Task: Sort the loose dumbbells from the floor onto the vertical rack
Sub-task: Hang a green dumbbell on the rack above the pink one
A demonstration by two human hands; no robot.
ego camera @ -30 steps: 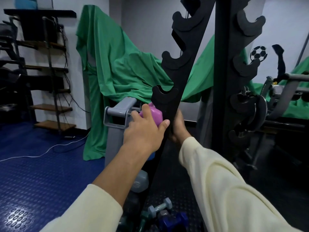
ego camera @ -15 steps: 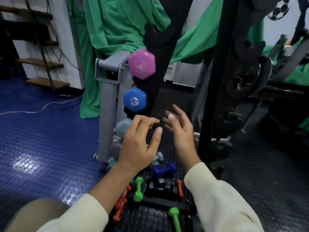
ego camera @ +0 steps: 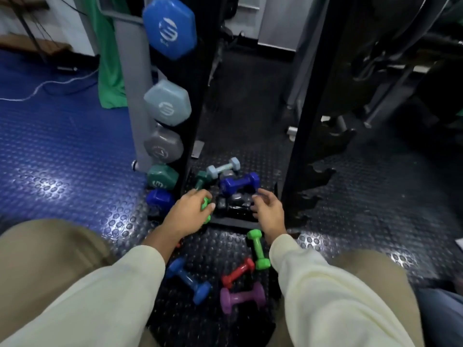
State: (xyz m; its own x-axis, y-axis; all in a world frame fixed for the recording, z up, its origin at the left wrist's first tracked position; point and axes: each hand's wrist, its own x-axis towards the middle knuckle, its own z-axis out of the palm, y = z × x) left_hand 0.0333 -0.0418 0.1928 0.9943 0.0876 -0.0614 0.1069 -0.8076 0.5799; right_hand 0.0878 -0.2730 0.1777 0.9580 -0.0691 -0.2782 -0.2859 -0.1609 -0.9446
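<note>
Grip: left hand (ego camera: 185, 216) curls round a small green dumbbell (ego camera: 206, 209) on the floor by the rack's foot; right hand (ego camera: 268, 211) hovers, fingers loosely bent, holding nothing.
Handling: likely light, rigid, coated; take by the narrow middle bar.
Surroundings: vertical rack (ego camera: 193, 101) behind, its lower cradles filled.

The black vertical rack (ego camera: 193, 101) stands at centre, five hex-ended dumbbells stacked on its left side — the large blue hex dumbbell (ego camera: 169, 26) topmost. At its foot lies a pile, the dark blue dumbbell (ego camera: 239, 182) on top. Nearer the person, the bright green dumbbell (ego camera: 258, 249) lies right of the blue rubber dumbbell (ego camera: 188, 280); the purple dumbbell (ego camera: 241, 298) nearest.
</note>
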